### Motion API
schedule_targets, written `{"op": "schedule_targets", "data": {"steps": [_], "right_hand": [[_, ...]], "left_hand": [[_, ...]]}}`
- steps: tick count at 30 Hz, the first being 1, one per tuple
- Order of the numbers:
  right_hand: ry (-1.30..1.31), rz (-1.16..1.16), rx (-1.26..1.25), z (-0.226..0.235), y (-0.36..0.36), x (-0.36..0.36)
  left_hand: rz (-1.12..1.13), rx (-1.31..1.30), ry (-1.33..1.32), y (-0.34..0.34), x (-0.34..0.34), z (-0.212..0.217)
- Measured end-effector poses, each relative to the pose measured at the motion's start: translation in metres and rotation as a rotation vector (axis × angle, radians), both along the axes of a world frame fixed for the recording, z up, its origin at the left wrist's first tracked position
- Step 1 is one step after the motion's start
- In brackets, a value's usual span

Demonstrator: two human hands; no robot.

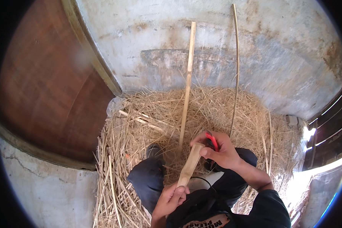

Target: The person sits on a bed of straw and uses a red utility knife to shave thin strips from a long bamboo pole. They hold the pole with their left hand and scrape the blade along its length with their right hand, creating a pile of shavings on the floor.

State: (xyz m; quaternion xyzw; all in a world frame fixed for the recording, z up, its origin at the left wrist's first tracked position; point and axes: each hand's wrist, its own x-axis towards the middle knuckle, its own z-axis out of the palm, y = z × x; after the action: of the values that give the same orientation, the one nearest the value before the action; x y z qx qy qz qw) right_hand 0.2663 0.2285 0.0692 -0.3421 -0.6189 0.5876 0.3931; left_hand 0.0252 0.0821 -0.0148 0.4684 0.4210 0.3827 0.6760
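A flat, pale strip of split bamboo (190, 165) slants up across my lap. My left hand (171, 198) is closed round its lower end, thumb on top. At the upper end, my right hand (219, 150) has its thumb pressed on the strip. That same hand also grips a slim red tool with dark parts (212, 141); its working end is hidden, so its exact kind cannot be told. The strip is held above the straw, between my bent knees.
Straw and shavings (212, 104) cover the floor. A long bamboo pole (189, 72) and a thinner stick (237, 57) lean on the stained wall (159, 34). Left stands a brown panel (49, 87) in a wooden frame. A slatted opening (326, 129) is at right.
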Motion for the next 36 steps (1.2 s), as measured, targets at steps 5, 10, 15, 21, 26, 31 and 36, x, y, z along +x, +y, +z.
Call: {"op": "schedule_targets", "data": {"steps": [5, 10, 15, 21, 26, 31, 36], "right_hand": [[0.046, -0.165, 0.382, -0.022, -0.006, 0.004], [-0.397, -0.102, 0.981, -0.02, -0.008, 0.01], [-0.503, -0.176, 1.078, -0.025, -0.016, -0.001], [-0.52, -0.215, 1.107, -0.024, -0.016, -0.003], [-0.54, -0.232, 1.111, -0.021, -0.018, -0.005], [-0.565, -0.249, 1.128, -0.014, -0.02, -0.008], [-0.585, -0.265, 1.134, -0.01, -0.022, -0.009]], "left_hand": [[0.177, 0.081, 0.131, -0.004, 0.004, 0.017], [0.241, 0.042, 0.139, 0.001, 0.001, 0.029], [0.267, 0.029, 0.096, 0.004, 0.005, 0.029], [0.227, 0.065, 0.143, 0.009, 0.007, 0.044], [0.232, 0.105, 0.196, 0.013, 0.008, 0.042], [0.234, 0.164, 0.281, 0.015, 0.012, 0.046], [0.28, 0.242, 0.432, 0.015, 0.016, 0.049]]}}
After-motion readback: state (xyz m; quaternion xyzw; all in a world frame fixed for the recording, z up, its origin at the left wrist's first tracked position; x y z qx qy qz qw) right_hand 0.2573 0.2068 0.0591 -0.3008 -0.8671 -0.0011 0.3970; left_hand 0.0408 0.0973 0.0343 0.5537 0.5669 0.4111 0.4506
